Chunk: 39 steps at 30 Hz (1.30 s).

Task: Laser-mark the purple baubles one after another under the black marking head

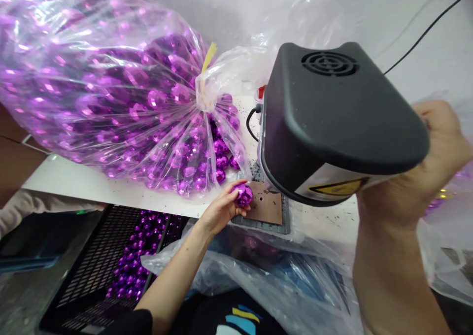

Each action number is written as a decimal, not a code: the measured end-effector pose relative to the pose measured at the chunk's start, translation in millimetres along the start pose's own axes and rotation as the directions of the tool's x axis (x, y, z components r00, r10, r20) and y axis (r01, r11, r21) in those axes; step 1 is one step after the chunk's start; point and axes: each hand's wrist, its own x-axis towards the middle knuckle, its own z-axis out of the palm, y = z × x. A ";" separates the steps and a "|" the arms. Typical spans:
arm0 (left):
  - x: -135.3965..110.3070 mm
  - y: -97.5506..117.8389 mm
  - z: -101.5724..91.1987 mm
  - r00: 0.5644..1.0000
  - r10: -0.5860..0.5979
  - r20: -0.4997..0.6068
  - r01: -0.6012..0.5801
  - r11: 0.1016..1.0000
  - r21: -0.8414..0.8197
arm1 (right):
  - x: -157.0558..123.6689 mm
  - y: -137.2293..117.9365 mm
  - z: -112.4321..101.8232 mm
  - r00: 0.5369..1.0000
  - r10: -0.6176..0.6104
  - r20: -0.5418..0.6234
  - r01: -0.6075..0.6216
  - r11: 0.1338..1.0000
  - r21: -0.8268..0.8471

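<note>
My left hand (225, 207) holds a shiny purple faceted ball (244, 194) between thumb and fingers. The ball is just over the left edge of a brown plate (266, 202) with a small hole, set on a grey ruled base. Above the plate stands a black machine housing (343, 113) with a round vent and a yellow warning label. Beside the housing's right side, my right hand (439, 152) is closed; the housing hides its fingers and what they grip. Several loose purple balls (221, 161) lie left of the base.
A large tied plastic bag (111, 93) full of purple balls covers the left of the white table (66, 177). Below, a black crate (84, 261) holds more balls. Clear plastic sheeting (258, 281) hangs over the front edge. Another person's sleeve (40, 204) shows at left.
</note>
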 end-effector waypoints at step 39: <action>25.3 -33.3 5.3 0.885 0.452 -0.115 -0.177 0.553 0.814 | -1.2 -8.4 1.3 0.997 0.069 0.040 -0.073 0.992 0.106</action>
